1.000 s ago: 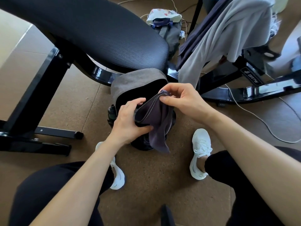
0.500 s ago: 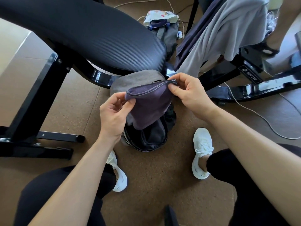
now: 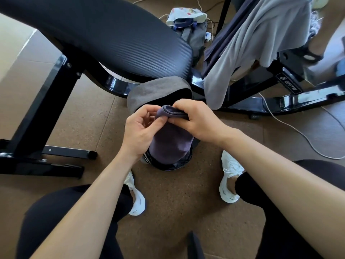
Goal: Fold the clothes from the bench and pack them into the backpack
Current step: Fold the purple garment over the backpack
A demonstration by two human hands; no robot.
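Note:
A small dark purple garment (image 3: 170, 141) hangs folded over the open grey backpack (image 3: 149, 92), which stands on the floor under the black padded bench (image 3: 104, 34). My left hand (image 3: 139, 131) pinches its top hem at the left end. My right hand (image 3: 196, 122) grips the same hem just beside it, so both hands meet above the backpack's mouth. A light grey garment (image 3: 248, 45) and a dark one (image 3: 225, 32) hang over the frame at the upper right.
The bench's black metal legs (image 3: 46, 109) run down the left and across the right (image 3: 280, 101). A white cable (image 3: 295, 129) trails over the brown floor on the right. A second grey bag (image 3: 192, 28) lies behind the bench. My white shoes (image 3: 230, 176) flank the backpack.
The hands had the purple garment's hem stretched wide; now they have come together, doubling the hem over, and the garment hangs narrower above the backpack.

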